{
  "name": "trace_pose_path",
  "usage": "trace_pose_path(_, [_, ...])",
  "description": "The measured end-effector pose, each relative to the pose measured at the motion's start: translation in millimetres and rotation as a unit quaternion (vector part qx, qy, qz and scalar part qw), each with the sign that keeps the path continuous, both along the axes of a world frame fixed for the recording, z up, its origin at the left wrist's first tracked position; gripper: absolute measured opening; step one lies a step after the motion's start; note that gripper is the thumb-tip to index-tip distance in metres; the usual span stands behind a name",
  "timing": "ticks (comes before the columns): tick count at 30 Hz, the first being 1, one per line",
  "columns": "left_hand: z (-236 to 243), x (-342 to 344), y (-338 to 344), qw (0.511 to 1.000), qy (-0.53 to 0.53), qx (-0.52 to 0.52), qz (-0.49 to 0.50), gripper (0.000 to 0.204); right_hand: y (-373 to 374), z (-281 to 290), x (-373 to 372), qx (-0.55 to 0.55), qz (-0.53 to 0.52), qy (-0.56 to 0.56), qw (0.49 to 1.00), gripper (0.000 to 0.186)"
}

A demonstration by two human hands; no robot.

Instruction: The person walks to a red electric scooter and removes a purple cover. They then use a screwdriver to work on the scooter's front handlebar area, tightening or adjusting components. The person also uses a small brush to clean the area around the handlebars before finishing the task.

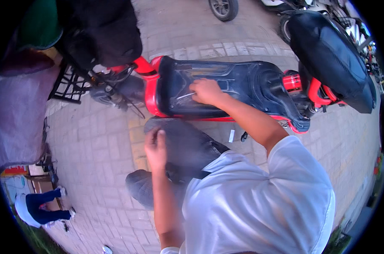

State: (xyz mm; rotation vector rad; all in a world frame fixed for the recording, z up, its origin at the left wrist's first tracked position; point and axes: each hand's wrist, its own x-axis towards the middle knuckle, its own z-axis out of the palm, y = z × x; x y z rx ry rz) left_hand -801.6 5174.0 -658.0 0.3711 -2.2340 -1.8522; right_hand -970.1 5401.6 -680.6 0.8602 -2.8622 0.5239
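My right hand (pixel 207 92) is closed around a thin, silvery screwdriver-like tool (pixel 185 96). Its shaft points left, low over the black footboard (pixel 242 80) of a red electric scooter; the handle is hidden in my fingers. Whether the tip touches the footboard I cannot tell. My left hand (pixel 156 148) is raised by my knee, in front of the scooter's near side, with its fingers curled in and the thumb up. Anything inside those fingers is hidden. The red front frame (pixel 152 97) borders the footboard on the left.
The scooter's black seat (pixel 327 55) rises at the right, and a dark cover (pixel 111 34) hangs over its front. A black wire basket (pixel 69 82) stands at the left. On the brick paving lie a small white strip (pixel 231 136) and a black piece (pixel 244 136). Another person (pixel 39 208) is at lower left.
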Motion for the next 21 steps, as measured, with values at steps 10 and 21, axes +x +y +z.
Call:
trace_pose_path(10, [6.3,17.3,16.0,0.99,0.112,-0.079,0.024,0.026,-81.1,36.2,97.7,-0.517,-0.039,-0.654,0.551,0.011])
trace_pose_path(21, [9.1,47.5,-21.2,0.993,0.038,-0.011,0.112,0.018,-114.6,32.4,107.5,-0.409,0.003,-0.737,0.538,0.017])
